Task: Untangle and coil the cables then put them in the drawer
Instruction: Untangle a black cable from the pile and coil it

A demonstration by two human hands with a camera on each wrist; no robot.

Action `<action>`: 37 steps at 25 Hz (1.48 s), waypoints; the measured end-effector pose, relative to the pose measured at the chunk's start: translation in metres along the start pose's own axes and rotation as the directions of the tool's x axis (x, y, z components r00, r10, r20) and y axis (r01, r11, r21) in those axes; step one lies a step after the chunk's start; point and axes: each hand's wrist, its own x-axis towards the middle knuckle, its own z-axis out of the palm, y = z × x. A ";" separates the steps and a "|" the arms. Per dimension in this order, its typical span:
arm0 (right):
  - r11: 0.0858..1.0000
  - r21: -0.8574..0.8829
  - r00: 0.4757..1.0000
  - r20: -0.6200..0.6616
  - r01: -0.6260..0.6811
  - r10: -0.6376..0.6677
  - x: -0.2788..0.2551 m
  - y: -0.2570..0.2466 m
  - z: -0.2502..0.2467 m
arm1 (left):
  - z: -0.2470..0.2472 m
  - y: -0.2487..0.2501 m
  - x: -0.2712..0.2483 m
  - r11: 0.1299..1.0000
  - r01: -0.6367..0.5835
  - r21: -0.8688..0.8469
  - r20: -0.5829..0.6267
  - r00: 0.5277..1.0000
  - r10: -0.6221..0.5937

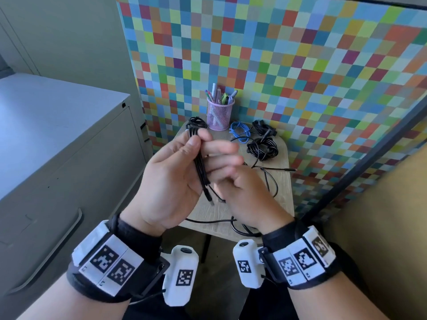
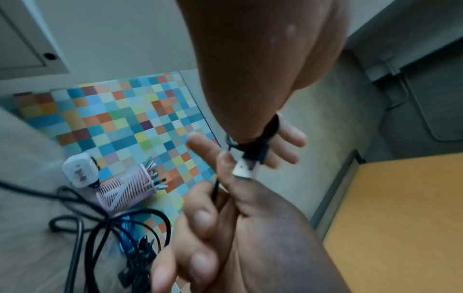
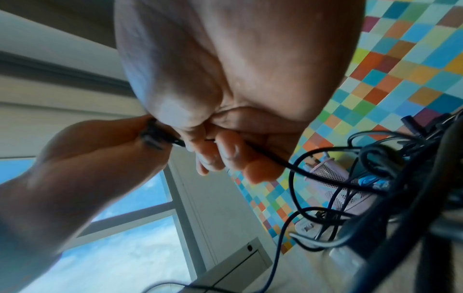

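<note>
A small pale wood-grain worktop [image 1: 280, 181] stands against a multicoloured checkered wall [image 1: 288, 65], beside a grey metal cabinet [image 1: 57, 139]. Above it, the left hand [image 1: 171, 179] grips a folded black cable [image 1: 201, 167]; the right hand [image 1: 249, 195] pinches its loose strand. A pink mesh cup [image 1: 219, 116] holds pens.

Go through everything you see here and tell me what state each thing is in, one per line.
Black cable bundle: folded into loops, gripped in left hand.
Right hand: pinching that cable's loose tail.
Blue cable: loosely coiled on small wooden table.
Black cable coil: coiled on table.
Pink mesh pen cup: upright, holding pens.
Grey cabinet drawer: closed.
</note>
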 end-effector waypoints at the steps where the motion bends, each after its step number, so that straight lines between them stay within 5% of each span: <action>1: 0.999 -0.042 0.999 0.046 -0.004 0.006 0.000 -0.002 0.005 | 0.001 0.000 0.001 0.998 -0.062 0.022 -0.050 0.997 0.063; 4: 0.990 -0.139 0.987 0.163 0.026 -0.003 -0.003 -0.006 0.011 | -0.003 0.001 0.004 0.920 -0.177 0.349 -0.110 0.967 0.228; 6: 0.976 -0.212 0.983 0.183 0.046 -0.007 -0.004 -0.012 0.004 | -0.013 0.003 0.003 0.627 -0.137 0.767 -0.060 0.957 0.282; 8: 0.962 -0.271 0.987 0.158 0.021 0.023 -0.003 -0.019 -0.010 | -0.025 0.005 0.002 0.262 -0.032 0.964 -0.026 0.977 0.212; 10: 0.965 -0.261 0.992 0.129 0.028 0.006 -0.002 -0.027 -0.026 | -0.030 0.005 0.000 0.069 0.038 0.997 -0.044 0.996 0.079; 11: 0.971 -0.234 0.992 0.125 0.046 -0.016 -0.001 -0.031 -0.033 | -0.029 0.005 -0.001 0.061 0.082 0.995 -0.083 0.997 0.002; 14: 0.982 -0.174 0.993 0.104 0.079 -0.061 0.000 -0.037 -0.050 | -0.016 0.008 -0.004 0.252 0.226 0.941 -0.162 0.955 -0.248; 18: 0.988 -0.096 0.991 0.069 0.118 -0.111 -0.001 -0.035 -0.057 | -0.016 0.014 -0.006 0.536 0.287 0.794 -0.065 0.916 -0.395; 25: 0.992 0.060 0.993 -0.033 0.111 -0.109 -0.003 -0.019 -0.056 | -0.022 0.004 -0.011 0.733 0.321 0.600 0.059 0.896 -0.440; 31: 0.995 0.094 0.996 -0.080 0.042 -0.034 0.001 -0.003 -0.044 | -0.006 0.003 -0.005 0.959 0.230 0.168 0.070 0.967 -0.244; 37: 0.996 -0.088 0.996 0.086 0.012 -0.004 -0.004 -0.003 -0.003 | 0.004 0.000 0.001 0.998 -0.061 -0.009 -0.188 0.980 0.059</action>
